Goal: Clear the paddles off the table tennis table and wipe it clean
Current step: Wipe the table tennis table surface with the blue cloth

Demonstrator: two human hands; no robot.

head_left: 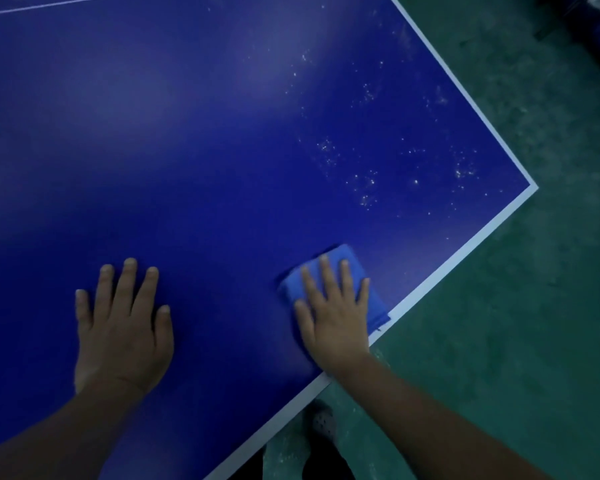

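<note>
Pressing flat with straight fingers, the right hand (333, 313) holds the blue cloth (343, 271) on the table (187, 150), near its edge. White specks (368, 181) lie at 12 to 1 o'clock from the cloth. Left hand (123, 323) rests spread, farther away.

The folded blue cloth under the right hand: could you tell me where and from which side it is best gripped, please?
Probably the far folded edge of the blue cloth. It lies flat on the table under the right hand's straight fingers, so pinching from above, thumb under that exposed edge, seems easiest. The left hand rests flat apart.
</note>
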